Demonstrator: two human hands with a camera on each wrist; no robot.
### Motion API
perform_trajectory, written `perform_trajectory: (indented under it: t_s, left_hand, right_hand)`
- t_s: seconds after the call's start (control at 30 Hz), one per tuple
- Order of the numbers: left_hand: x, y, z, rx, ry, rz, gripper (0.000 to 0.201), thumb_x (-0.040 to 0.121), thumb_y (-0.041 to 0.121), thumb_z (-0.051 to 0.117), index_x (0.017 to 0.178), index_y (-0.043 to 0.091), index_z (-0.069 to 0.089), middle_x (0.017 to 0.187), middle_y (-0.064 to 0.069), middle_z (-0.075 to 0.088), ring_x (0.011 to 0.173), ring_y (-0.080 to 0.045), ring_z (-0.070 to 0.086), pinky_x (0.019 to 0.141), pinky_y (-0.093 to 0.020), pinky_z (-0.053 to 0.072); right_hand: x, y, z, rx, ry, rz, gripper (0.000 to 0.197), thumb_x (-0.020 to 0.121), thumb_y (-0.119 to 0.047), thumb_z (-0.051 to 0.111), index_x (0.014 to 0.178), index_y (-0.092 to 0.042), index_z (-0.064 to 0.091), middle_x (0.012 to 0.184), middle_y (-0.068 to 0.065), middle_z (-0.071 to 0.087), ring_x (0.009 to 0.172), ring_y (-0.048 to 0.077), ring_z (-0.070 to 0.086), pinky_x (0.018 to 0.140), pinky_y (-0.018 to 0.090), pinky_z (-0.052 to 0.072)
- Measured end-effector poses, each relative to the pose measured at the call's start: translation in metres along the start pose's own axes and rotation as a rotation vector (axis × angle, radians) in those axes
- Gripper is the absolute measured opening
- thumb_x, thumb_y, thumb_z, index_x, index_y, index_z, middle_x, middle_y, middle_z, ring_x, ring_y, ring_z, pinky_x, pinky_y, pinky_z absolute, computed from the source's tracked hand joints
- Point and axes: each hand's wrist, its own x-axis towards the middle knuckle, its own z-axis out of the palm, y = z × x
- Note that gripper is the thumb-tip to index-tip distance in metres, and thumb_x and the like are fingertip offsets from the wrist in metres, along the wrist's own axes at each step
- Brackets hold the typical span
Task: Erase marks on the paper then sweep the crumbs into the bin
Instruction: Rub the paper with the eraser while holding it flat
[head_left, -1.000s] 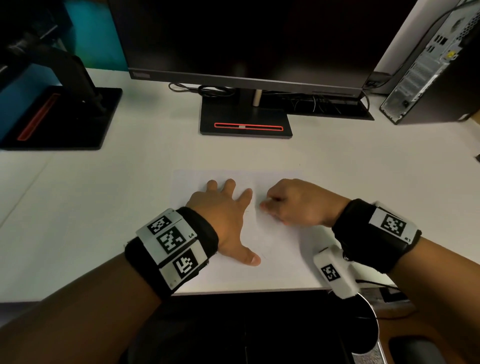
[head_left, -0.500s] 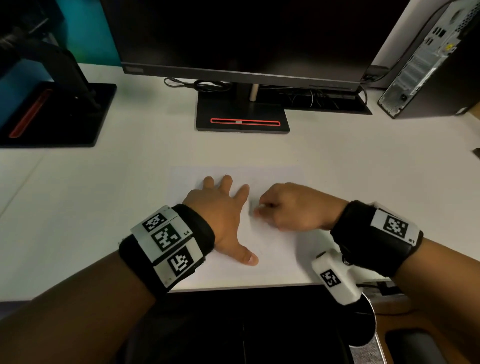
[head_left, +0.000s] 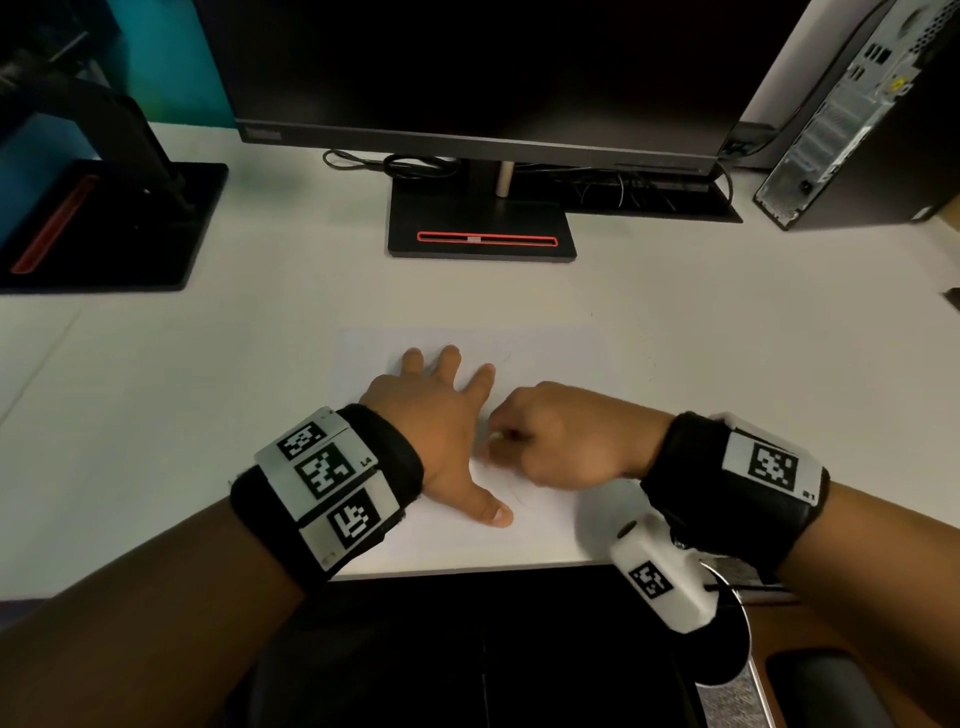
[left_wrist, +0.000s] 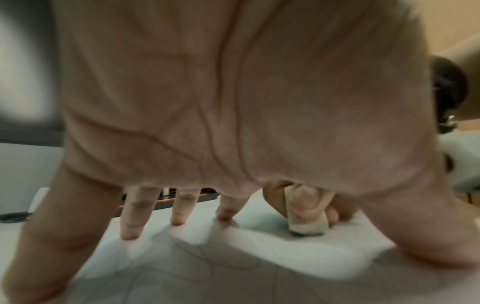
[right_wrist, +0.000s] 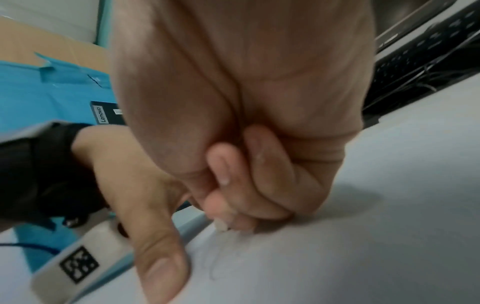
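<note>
A white sheet of paper (head_left: 545, 353) lies on the white desk near its front edge, with faint pencil lines (left_wrist: 197, 253) on it. My left hand (head_left: 441, 415) lies flat on the sheet, fingers spread, pressing it down. My right hand (head_left: 550, 436) is just right of it, fingers curled, pinching a small white eraser (left_wrist: 306, 224) whose bottom end touches the paper. In the right wrist view only the eraser's tip (right_wrist: 221, 226) shows under my fingers, beside a pencil mark (right_wrist: 215, 265). No bin is in view.
A black monitor with its stand base (head_left: 483, 228) is at the back of the desk (head_left: 208, 389). A second stand (head_left: 104, 223) sits back left, a computer tower (head_left: 857, 130) back right. Cables lie behind the monitor. A dark chair is below the desk edge.
My right hand with the eraser has shifted slightly left, closer to the left hand. The left hand stays flat on the paper.
</note>
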Motion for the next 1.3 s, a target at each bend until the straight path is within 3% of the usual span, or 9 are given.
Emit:
perform_trajectory:
  t_s: [0.13, 0.3, 0.43, 0.57, 0.7, 0.87, 0.97, 1.17, 1.3]
  left_hand:
    - [-0.001, 0.000, 0.001, 0.005, 0.007, -0.004, 0.141, 0.058, 0.093, 0.061, 0.158, 0.031, -0.017, 0.167, -0.004, -0.012, 0.152, -0.038, -0.004, 0.111, -0.050, 0.036]
    - [0.000, 0.000, 0.000, 0.003, 0.009, 0.001, 0.140, 0.059, 0.092, 0.061, 0.158, 0.030, -0.016, 0.167, -0.004, -0.012, 0.152, -0.039, -0.003, 0.110, -0.050, 0.036]
    - [0.000, 0.000, 0.002, 0.008, 0.009, -0.009, 0.142, 0.058, 0.094, 0.061, 0.158, 0.031, -0.017, 0.167, -0.004, -0.013, 0.153, -0.039, -0.005, 0.111, -0.050, 0.035]
    - [0.000, 0.000, 0.001, 0.010, 0.009, 0.003, 0.141, 0.059, 0.093, 0.060, 0.158, 0.030, -0.017, 0.167, -0.006, -0.014, 0.152, -0.040, -0.004, 0.111, -0.050, 0.035]
    - [-0.001, 0.001, 0.001, 0.016, 0.010, -0.009, 0.141, 0.059, 0.094, 0.060, 0.158, 0.030, -0.018, 0.167, -0.005, -0.014, 0.153, -0.039, -0.004, 0.111, -0.050, 0.035]
    - [0.001, 0.000, 0.001, 0.017, 0.012, 0.003, 0.141, 0.059, 0.094, 0.059, 0.158, 0.030, -0.018, 0.167, -0.006, -0.016, 0.153, -0.039, -0.004, 0.110, -0.050, 0.036]
    - [0.000, 0.000, 0.001, 0.017, 0.009, -0.005, 0.142, 0.058, 0.094, 0.059, 0.158, 0.030, -0.018, 0.167, -0.005, -0.015, 0.153, -0.039, -0.004, 0.110, -0.050, 0.035]
    - [-0.001, 0.000, 0.000, 0.028, 0.012, 0.001, 0.141, 0.059, 0.094, 0.059, 0.158, 0.029, -0.016, 0.167, -0.007, -0.008, 0.152, -0.039, 0.001, 0.109, -0.049, 0.038]
    - [-0.001, 0.001, -0.001, 0.030, 0.002, -0.008, 0.142, 0.058, 0.094, 0.059, 0.158, 0.029, -0.017, 0.166, -0.006, -0.009, 0.152, -0.038, 0.001, 0.110, -0.050, 0.036]
  right_hand:
    - [0.006, 0.011, -0.013, 0.014, 0.110, 0.075, 0.044, 0.103, -0.034, 0.047, 0.073, -0.005, 0.058, 0.075, 0.013, 0.064, 0.064, 0.019, 0.052, 0.066, 0.034, 0.044]
    - [-0.002, 0.000, -0.001, 0.009, -0.032, 0.006, 0.040, 0.103, -0.035, 0.048, 0.069, -0.015, 0.055, 0.064, -0.002, 0.056, 0.059, 0.012, 0.050, 0.059, 0.025, 0.037]
    - [-0.001, 0.011, -0.010, -0.017, 0.076, 0.064, 0.041, 0.104, -0.034, 0.047, 0.072, -0.010, 0.056, 0.069, 0.000, 0.056, 0.062, 0.012, 0.049, 0.062, 0.031, 0.036]
    - [-0.009, -0.001, 0.005, 0.000, -0.037, -0.016, 0.040, 0.104, -0.037, 0.048, 0.077, -0.010, 0.061, 0.072, 0.001, 0.059, 0.064, 0.013, 0.052, 0.063, 0.028, 0.040]
    - [-0.006, 0.013, -0.007, 0.001, 0.063, 0.057, 0.042, 0.103, -0.037, 0.048, 0.073, -0.009, 0.058, 0.074, 0.007, 0.062, 0.064, 0.016, 0.052, 0.065, 0.031, 0.040]
    - [-0.012, 0.001, 0.008, -0.009, -0.034, -0.035, 0.041, 0.103, -0.035, 0.048, 0.075, -0.006, 0.058, 0.068, 0.003, 0.057, 0.062, 0.016, 0.051, 0.063, 0.030, 0.043]
    - [-0.008, 0.013, -0.003, 0.004, 0.044, 0.045, 0.042, 0.103, -0.038, 0.048, 0.076, -0.009, 0.060, 0.075, 0.006, 0.065, 0.070, 0.021, 0.059, 0.068, 0.035, 0.048]
    - [-0.014, 0.002, 0.009, -0.019, -0.029, -0.024, 0.041, 0.103, -0.039, 0.048, 0.070, -0.015, 0.054, 0.067, -0.002, 0.055, 0.065, 0.015, 0.052, 0.064, 0.030, 0.042]
    - [-0.011, 0.016, -0.005, -0.014, 0.065, 0.058, 0.042, 0.104, -0.037, 0.047, 0.070, -0.014, 0.054, 0.073, 0.002, 0.059, 0.068, 0.016, 0.052, 0.064, 0.030, 0.038]
